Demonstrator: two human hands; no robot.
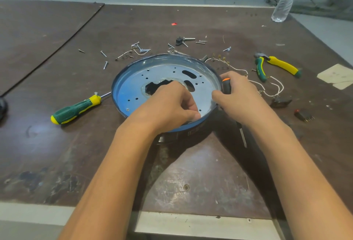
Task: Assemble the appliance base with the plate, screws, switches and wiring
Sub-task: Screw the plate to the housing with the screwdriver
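2 jobs split at the base (122, 73): left hand (172, 104) curled on the plate (164, 71), any contents hidden; right hand (238, 96) gripping a screwdriver (226, 87), apparently kept ready for driving.

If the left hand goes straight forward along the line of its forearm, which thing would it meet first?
Probably the far wall of the round blue metal base, after passing over the silver perforated plate. How high the left hand is above the plate is unclear.

workshop, scarred workbench (57, 153), pliers (277, 66), loose screws (137, 48)
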